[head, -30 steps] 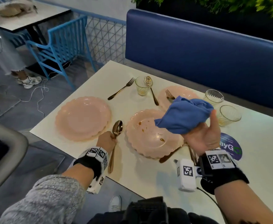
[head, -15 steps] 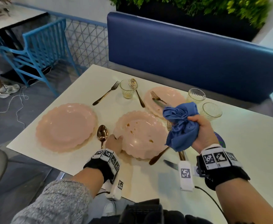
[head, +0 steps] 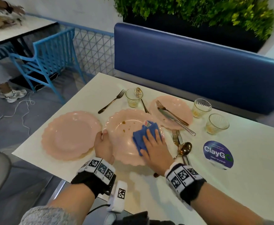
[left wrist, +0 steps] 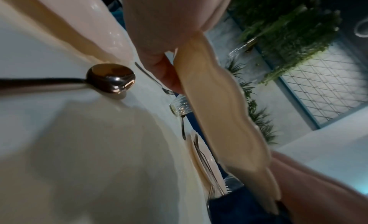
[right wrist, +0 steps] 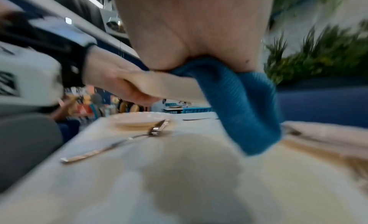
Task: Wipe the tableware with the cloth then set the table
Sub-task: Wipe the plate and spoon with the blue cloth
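Note:
A pink scalloped plate (head: 124,135) with brown food spots is in the middle of the table. My left hand (head: 103,142) grips its left rim, thumb on top and fingers beneath. The left wrist view shows this plate (left wrist: 219,109) raised off the table above a spoon (left wrist: 111,78). My right hand (head: 153,138) lies flat with spread fingers on the blue cloth (head: 140,140), pressing it onto the plate's right side. The right wrist view shows the cloth (right wrist: 244,104) bunched under my palm (right wrist: 189,30).
A second pink plate (head: 71,135) lies at the left, and a third (head: 181,109) at the back carries a fork and knife. Three glasses (head: 133,97) (head: 201,108) (head: 217,124), a fork (head: 111,101), more cutlery (head: 184,148) and a round sticker (head: 218,154) share the table. A blue bench (head: 198,70) stands behind it.
My right hand came down with the cloth from the air onto the middle plate and spread flat. My left hand left the spoon, took the plate's rim and lifted it.

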Motion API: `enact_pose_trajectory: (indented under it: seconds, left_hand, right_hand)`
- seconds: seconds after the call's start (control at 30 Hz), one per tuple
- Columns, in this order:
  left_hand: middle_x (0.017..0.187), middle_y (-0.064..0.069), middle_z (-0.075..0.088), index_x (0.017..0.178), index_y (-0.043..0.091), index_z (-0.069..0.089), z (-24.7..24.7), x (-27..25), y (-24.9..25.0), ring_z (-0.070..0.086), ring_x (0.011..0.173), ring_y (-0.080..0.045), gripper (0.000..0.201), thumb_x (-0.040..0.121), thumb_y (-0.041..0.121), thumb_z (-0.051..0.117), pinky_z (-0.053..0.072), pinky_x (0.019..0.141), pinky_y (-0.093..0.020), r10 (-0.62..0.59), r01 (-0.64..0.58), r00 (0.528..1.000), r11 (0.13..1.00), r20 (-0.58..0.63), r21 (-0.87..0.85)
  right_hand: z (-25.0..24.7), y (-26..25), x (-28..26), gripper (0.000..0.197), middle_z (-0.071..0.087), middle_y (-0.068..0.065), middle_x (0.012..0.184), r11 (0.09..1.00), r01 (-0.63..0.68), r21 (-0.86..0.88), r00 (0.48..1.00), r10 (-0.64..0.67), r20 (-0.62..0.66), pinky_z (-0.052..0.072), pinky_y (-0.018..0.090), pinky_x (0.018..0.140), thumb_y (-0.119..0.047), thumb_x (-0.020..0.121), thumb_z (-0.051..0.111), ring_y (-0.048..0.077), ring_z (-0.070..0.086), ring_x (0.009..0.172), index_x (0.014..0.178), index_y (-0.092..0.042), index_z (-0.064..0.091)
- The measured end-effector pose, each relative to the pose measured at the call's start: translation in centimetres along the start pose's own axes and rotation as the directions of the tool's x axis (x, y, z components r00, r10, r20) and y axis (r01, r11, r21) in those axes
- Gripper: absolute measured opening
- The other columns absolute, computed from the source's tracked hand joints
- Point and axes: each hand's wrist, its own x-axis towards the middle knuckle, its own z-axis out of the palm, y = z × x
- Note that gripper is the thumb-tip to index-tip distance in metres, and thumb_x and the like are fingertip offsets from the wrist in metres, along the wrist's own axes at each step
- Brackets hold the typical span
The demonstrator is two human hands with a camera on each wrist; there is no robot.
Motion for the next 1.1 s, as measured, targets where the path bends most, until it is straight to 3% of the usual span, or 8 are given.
enact_pose_trajectory:
  seconds: [0.17, 0.27, 0.43, 0.53, 0.67, 0.87, 1.0, 1.1]
  left_hand:
    - [0.080, -0.002, 0.057, 0.090, 0.010, 0.053, 0.5, -0.5, 0.9, 0.054, 0.074, -0.014, 0.026, 0.102, 0.021, 0.033, 0.045, 0.064, -0.011, 0.134, -0.131, 0.990, 0.990, 0.051, -0.048]
    - [0.075, -0.001, 0.058, 0.079, 0.013, 0.054, 0.8, -0.4, 2.1, 0.053, 0.068, -0.006, 0.030, 0.101, 0.020, 0.036, 0.044, 0.062, -0.011, 0.276, -0.276, 0.959, 0.961, 0.060, -0.007]
    - [0.068, 0.003, 0.048, 0.078, 0.010, 0.053, -0.2, 0.4, 4.6, 0.043, 0.062, -0.002, 0.029, 0.101, 0.020, 0.038, 0.040, 0.062, -0.015, 0.388, -0.388, 0.922, 0.921, -0.001, -0.038]
    - [0.077, 0.000, 0.053, 0.088, 0.008, 0.058, -1.3, 1.7, 6.1, 0.047, 0.076, -0.011, 0.027, 0.100, 0.022, 0.039, 0.042, 0.075, -0.024, 0.352, -0.361, 0.931, 0.928, -0.096, -0.093]
    - [0.095, -0.004, 0.058, 0.103, 0.003, 0.061, -1.8, 2.5, 5.8, 0.050, 0.091, -0.014, 0.032, 0.101, 0.024, 0.037, 0.041, 0.090, -0.028, 0.290, -0.305, 0.947, 0.947, -0.139, -0.104]
    - [0.095, -0.008, 0.065, 0.096, 0.010, 0.060, -1.5, 0.9, 5.0, 0.057, 0.089, -0.017, 0.026, 0.100, 0.021, 0.037, 0.047, 0.088, -0.035, 0.297, -0.292, 0.955, 0.947, 0.016, -0.136]
    - [0.070, 0.005, 0.055, 0.075, 0.017, 0.056, -3.3, 1.3, 6.2, 0.050, 0.067, -0.003, 0.032, 0.100, 0.021, 0.038, 0.044, 0.072, -0.025, 0.295, -0.294, 0.955, 0.947, -0.017, -0.126]
    - [0.088, -0.016, 0.062, 0.096, 0.001, 0.063, -5.6, 2.6, 6.5, 0.060, 0.087, -0.024, 0.034, 0.101, 0.023, 0.038, 0.049, 0.080, -0.030, 0.205, -0.222, 0.971, 0.963, -0.121, -0.154]
  right_hand:
    - [1.7, -4.5, 1.9, 0.066, 0.013, 0.009, 0.158, 0.928, 0.338, 0.156, 0.939, -0.321, -0.126, 0.002, 0.043, 0.119, -0.046, 0.096, 0.012, 0.026, 0.000, 0.147, 0.147, -0.008, 0.027]
    - [-1.0, -5.1, 5.3, 0.057, 0.007, 0.004, 0.160, 0.968, 0.225, 0.112, 0.945, -0.189, -0.266, 0.008, 0.045, 0.119, -0.035, 0.096, 0.025, 0.026, 0.001, 0.148, 0.149, -0.016, 0.021]
    - [-5.0, -1.1, 7.5, 0.066, 0.016, -0.002, 0.158, 0.997, -0.077, 0.004, 0.961, 0.075, -0.265, 0.009, 0.049, 0.115, -0.058, 0.090, 0.017, 0.021, 0.011, 0.145, 0.148, -0.027, 0.022]
    - [-2.3, -0.7, 4.7, 0.080, 0.026, -0.002, 0.154, 0.993, 0.006, 0.117, 0.954, 0.029, -0.297, 0.011, 0.042, 0.115, -0.070, 0.079, 0.008, 0.020, 0.015, 0.143, 0.144, -0.030, 0.033]
    - [1.0, -5.6, 2.1, 0.091, 0.009, -0.015, 0.152, 0.887, 0.219, 0.407, 0.955, -0.108, -0.278, -0.002, 0.026, 0.116, -0.077, 0.076, -0.005, 0.004, -0.007, 0.142, 0.145, -0.028, 0.029]
    - [-3.1, -8.4, 6.8, 0.065, -0.015, -0.007, 0.157, 0.961, 0.223, 0.165, 0.926, -0.156, -0.343, -0.007, 0.037, 0.114, -0.050, 0.088, 0.006, 0.013, -0.020, 0.141, 0.150, -0.029, 0.006]
    - [-4.8, -5.1, 9.1, 0.075, 0.019, 0.002, 0.158, 0.999, -0.035, -0.018, 0.936, 0.027, -0.351, 0.013, 0.054, 0.113, -0.052, 0.083, 0.000, 0.028, 0.015, 0.145, 0.145, -0.025, 0.031]
    - [-3.3, -4.8, 8.0, 0.048, 0.066, 0.013, 0.108, 0.993, 0.072, -0.096, 0.878, -0.109, -0.466, 0.048, 0.049, 0.088, -0.035, 0.086, 0.031, 0.036, 0.059, 0.102, 0.104, -0.009, 0.067]
